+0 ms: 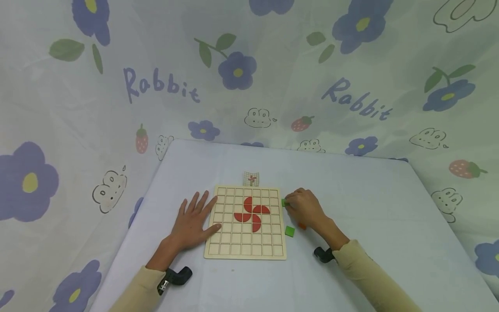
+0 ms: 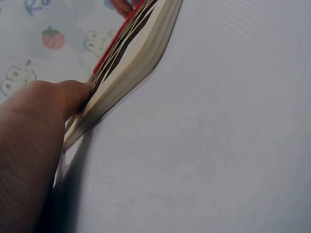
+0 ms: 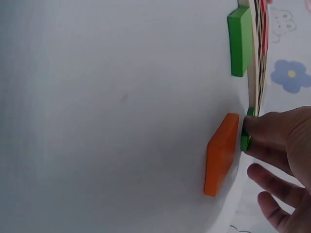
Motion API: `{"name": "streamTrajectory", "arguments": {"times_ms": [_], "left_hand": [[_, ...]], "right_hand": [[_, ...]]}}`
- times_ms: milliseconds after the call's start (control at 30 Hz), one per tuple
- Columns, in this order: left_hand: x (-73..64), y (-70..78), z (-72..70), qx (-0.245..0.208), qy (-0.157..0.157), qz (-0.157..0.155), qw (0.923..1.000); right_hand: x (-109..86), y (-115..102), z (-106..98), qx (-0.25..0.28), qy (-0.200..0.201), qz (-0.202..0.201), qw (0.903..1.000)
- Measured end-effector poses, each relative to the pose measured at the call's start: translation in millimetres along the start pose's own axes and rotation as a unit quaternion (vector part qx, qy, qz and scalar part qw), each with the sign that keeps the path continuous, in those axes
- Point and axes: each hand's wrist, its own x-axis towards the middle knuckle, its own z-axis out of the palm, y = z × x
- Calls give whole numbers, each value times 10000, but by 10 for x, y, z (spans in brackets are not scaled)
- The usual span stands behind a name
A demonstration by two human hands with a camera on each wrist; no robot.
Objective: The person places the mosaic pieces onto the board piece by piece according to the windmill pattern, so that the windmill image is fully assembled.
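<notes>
A pale wooden grid board point(image 1: 226, 250) lies on the white table, with several red rounded pieces point(image 1: 256, 223) set in a pinwheel near its middle. My left hand point(image 1: 191, 223) rests spread along the board's left side; in the left wrist view its thumb point(image 2: 75, 94) touches the board's edge. Beside the upper right edge, my right hand point(image 1: 306, 208) pinches a green tile point(image 3: 246, 141) between thumb and forefinger. A second green square tile point(image 1: 290, 231) lies lower along that edge. Partly hidden under the right hand is an orange tile point(image 3: 221, 155), lying on the table and apart from the fingers.
A small card point(image 1: 251, 179) with a grid and a red pinwheel stands just behind the board's far edge. Patterned cloth point(image 1: 273, 86) hangs behind and at both sides of the table. Black wrist devices point(image 1: 323, 255) sit at both sleeves.
</notes>
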Motion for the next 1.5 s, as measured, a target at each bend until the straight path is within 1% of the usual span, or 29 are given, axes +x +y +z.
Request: {"name": "streamTrajectory", "arguments": {"times_ms": [100,200,233,333,400,500,633,733,867,1033,1167,1267,1500], "left_hand": [[3,-4,5,3,19,6,10000],[6,-3,6,5,31,18,10000],[7,-3,8,10,33,23,10000],[6,0,4,22,13,17,10000],[4,3,-2,14,4,5,10000],[1,10,-6,13,8,6,10000],[-1,16,-16,-20,59,33,10000],[-6,15,-16,-34,71,47,10000],[-7,1,1,29,62,65,10000],[-20,-7,-5,26,117,86,9999],[-21,-6,-4,52,109,93,9999],[-20,-2,-9,45,110,93,9999],[-21,-1,-10,67,128,90,9999]], "right_hand": [[17,30,-13,-235,28,-225,9995],[31,57,-12,-519,134,-257,9982],[37,53,-15,-548,198,-243,9980],[69,-6,-20,-350,367,-230,9984],[96,-95,-32,-126,468,-338,9983],[147,-263,-38,79,578,-651,9962],[212,-494,-19,311,788,-1152,9897],[234,-639,35,491,851,-1508,9837],[236,-816,120,472,830,-1900,9771],[227,-1001,177,203,786,-2274,9704],[208,-1071,193,-152,724,-2402,9679],[196,-1097,192,-326,673,-2360,9689],[175,-1112,202,-387,457,-2249,9725]]}}
